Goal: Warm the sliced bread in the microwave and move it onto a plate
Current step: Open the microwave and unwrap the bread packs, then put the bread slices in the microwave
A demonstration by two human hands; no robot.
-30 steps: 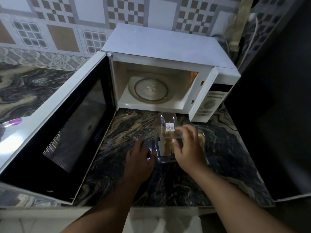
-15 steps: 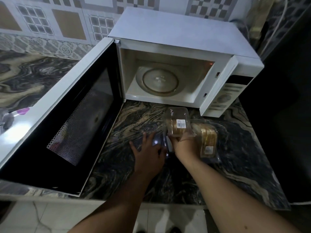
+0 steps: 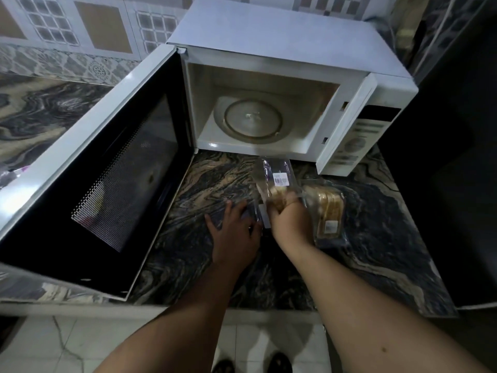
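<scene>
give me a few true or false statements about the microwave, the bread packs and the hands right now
1. The microwave door stands open. True.
2. A slice of bread lies on the turntable. False: the turntable is bare.
3. The right hand grips the clear bread pack. True.
4. The left hand holds a plate. False: it rests spread on the marble counter beside the pack; no plate is in view.
5. A second bread pack lies on the counter to the right. True.

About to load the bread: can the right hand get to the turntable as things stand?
Probably yes. The microwave door is swung wide, the turntable bare, and the right hand, gripping bread, sits just before the opening.
</scene>
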